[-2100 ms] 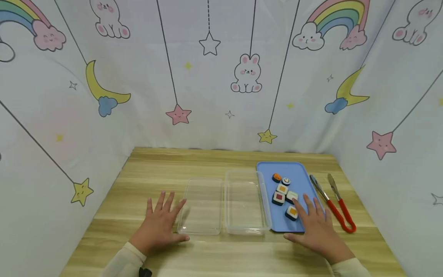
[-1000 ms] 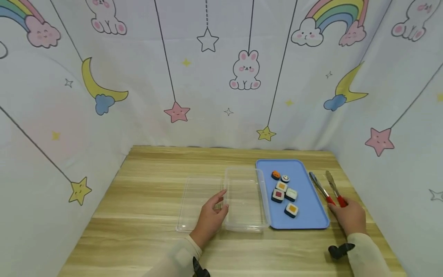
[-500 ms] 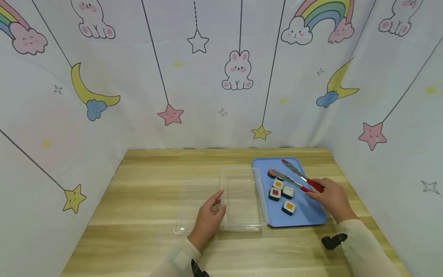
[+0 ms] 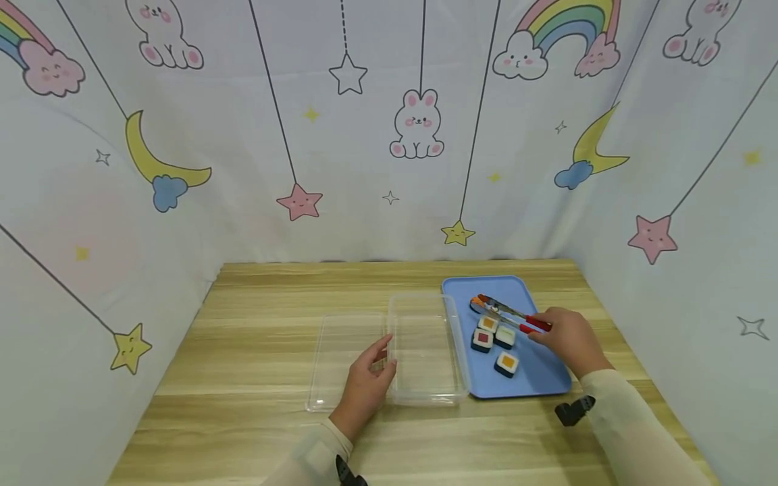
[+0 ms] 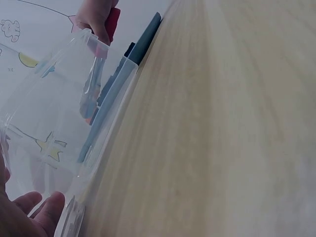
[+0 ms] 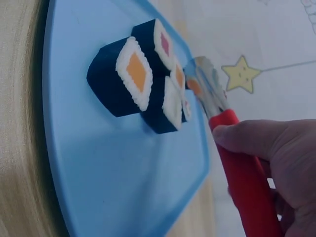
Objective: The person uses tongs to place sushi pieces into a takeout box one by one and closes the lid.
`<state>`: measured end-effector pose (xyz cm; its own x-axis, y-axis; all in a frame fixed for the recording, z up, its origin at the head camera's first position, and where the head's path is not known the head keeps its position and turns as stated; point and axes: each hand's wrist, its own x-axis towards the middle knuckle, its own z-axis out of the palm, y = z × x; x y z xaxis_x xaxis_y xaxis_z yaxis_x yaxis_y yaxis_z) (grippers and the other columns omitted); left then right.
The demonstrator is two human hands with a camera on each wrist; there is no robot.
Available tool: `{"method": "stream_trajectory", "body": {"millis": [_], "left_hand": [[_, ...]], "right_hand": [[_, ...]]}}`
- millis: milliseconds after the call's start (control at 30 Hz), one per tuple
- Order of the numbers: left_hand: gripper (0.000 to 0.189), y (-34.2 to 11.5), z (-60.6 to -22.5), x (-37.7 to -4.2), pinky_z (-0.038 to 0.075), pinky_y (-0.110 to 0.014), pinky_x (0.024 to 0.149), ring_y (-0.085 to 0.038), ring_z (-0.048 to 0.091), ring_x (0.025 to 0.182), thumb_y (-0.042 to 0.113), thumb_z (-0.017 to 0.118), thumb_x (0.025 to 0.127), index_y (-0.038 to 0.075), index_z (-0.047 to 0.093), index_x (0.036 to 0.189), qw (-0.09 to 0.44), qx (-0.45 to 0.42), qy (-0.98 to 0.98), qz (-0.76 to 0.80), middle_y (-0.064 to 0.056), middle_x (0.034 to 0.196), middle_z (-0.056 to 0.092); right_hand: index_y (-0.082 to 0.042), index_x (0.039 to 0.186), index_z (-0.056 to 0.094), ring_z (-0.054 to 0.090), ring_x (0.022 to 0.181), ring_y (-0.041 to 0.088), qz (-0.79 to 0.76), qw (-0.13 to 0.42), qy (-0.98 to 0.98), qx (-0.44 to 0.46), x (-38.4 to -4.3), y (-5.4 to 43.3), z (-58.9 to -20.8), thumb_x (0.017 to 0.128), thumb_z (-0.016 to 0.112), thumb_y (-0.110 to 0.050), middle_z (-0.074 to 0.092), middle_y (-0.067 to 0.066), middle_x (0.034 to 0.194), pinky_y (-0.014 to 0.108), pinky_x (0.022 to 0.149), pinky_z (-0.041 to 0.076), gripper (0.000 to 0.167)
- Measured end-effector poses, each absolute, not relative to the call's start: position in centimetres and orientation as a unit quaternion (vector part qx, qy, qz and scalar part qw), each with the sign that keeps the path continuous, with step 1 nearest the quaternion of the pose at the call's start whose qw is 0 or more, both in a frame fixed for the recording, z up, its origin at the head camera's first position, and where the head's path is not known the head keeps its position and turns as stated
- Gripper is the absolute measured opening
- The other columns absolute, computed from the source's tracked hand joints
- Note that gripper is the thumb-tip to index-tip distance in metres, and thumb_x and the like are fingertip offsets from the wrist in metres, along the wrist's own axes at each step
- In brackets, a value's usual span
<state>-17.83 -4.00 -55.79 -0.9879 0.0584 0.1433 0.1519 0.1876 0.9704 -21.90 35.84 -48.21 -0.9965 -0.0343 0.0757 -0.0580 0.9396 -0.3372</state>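
My right hand (image 4: 570, 337) grips the red handles of metal tongs (image 4: 507, 312), pinching with thumb and fingers. The tongs' tips are at the far pieces of sushi, around or just above an orange-topped roll (image 4: 476, 305); whether they touch it I cannot tell. Several more sushi rolls sit below the tips, among them one with an orange centre (image 4: 507, 364) and one with a red centre (image 4: 483, 339). They lie on a blue tray (image 4: 541, 378). My left hand (image 4: 365, 386) rests against the left side of a clear plastic box (image 4: 428, 351), its fingers loosely bent.
A flat clear lid (image 4: 340, 351) lies left of the box, partly behind my left hand. The box's right rim meets or overlaps the tray's left edge. Behind the wooden table (image 4: 273, 290) hangs a white printed curtain (image 4: 365, 148).
My right hand took up the tongs from right of the tray, brought them over the sushi, then lowered them and drew their arms closer together. My left hand moved to the box's side and stayed.
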Motion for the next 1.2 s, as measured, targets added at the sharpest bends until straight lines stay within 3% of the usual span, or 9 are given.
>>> {"method": "stream_trajectory", "body": {"millis": [233, 433, 567, 700, 900, 1200], "left_hand": [[0.049, -4.1, -56.1, -17.8, 0.057, -0.046, 0.094, -0.042, 0.058, 0.127, 0.001, 0.067, 0.097, 0.009, 0.06, 0.145, 0.036, -0.068, -0.77, -0.634, -0.024, 0.143, 0.058], [0.05, -4.7, -56.6, -17.7, 0.058, -0.042, 0.094, -0.037, 0.059, 0.127, 0.009, 0.069, 0.098, 0.012, 0.06, 0.147, 0.032, -0.083, -0.764, -0.639, -0.019, 0.143, 0.059], [0.05, -4.8, -56.7, -17.7, 0.058, -0.039, 0.095, -0.036, 0.059, 0.128, 0.012, 0.068, 0.099, 0.013, 0.058, 0.148, 0.028, -0.09, -0.768, -0.634, -0.018, 0.145, 0.058], [0.049, -4.6, -56.5, -17.7, 0.057, -0.04, 0.096, -0.035, 0.058, 0.13, 0.013, 0.067, 0.1, 0.013, 0.058, 0.148, 0.023, -0.09, -0.768, -0.634, -0.017, 0.147, 0.057], [0.05, -4.5, -56.3, -17.6, 0.056, -0.04, 0.098, -0.036, 0.055, 0.133, 0.015, 0.068, 0.1, 0.013, 0.057, 0.149, 0.011, -0.088, -0.765, -0.638, -0.02, 0.146, 0.056], [0.05, -4.7, -56.3, -17.7, 0.057, -0.037, 0.095, -0.04, 0.055, 0.132, 0.013, 0.068, 0.1, 0.011, 0.058, 0.148, 0.017, -0.087, -0.765, -0.638, -0.021, 0.147, 0.056]], "right_hand": [[0.001, 0.119, 0.077, 0.058, 0.076, 0.024, 0.161, 0.018, -0.986, 0.026, -22.6, 35.6, -47.4, 0.085, 0.086, -0.02, 0.07, 0.01, 0.092, 0.039, 0.065, 0.051, 0.041], [0.002, 0.119, 0.076, 0.061, 0.079, 0.026, 0.18, 0.059, -0.981, 0.053, -22.1, 34.9, -45.9, 0.087, 0.085, -0.02, 0.071, 0.012, 0.094, 0.04, 0.066, 0.053, 0.04], [0.0, 0.122, 0.076, 0.063, 0.083, 0.028, 0.221, 0.075, -0.969, 0.08, -21.6, 33.1, -44.3, 0.088, 0.084, -0.02, 0.071, 0.013, 0.099, 0.038, 0.067, 0.056, 0.04], [-0.004, 0.12, 0.077, 0.065, 0.088, 0.027, 0.243, 0.054, -0.961, 0.123, -22.0, 30.0, -43.6, 0.088, 0.085, -0.022, 0.072, 0.011, 0.104, 0.036, 0.069, 0.059, 0.038], [-0.01, 0.116, 0.08, 0.061, 0.077, 0.012, 0.193, 0.009, -0.963, 0.186, -23.0, 25.6, -44.5, 0.088, 0.084, -0.019, 0.068, -0.005, 0.091, 0.031, 0.067, 0.055, 0.03], [-0.016, 0.103, 0.083, 0.058, 0.073, 0.01, 0.114, 0.001, -0.966, 0.234, -24.9, 22.4, -44.9, 0.085, 0.088, -0.022, 0.062, -0.009, 0.083, 0.031, 0.068, 0.054, 0.02]]}}
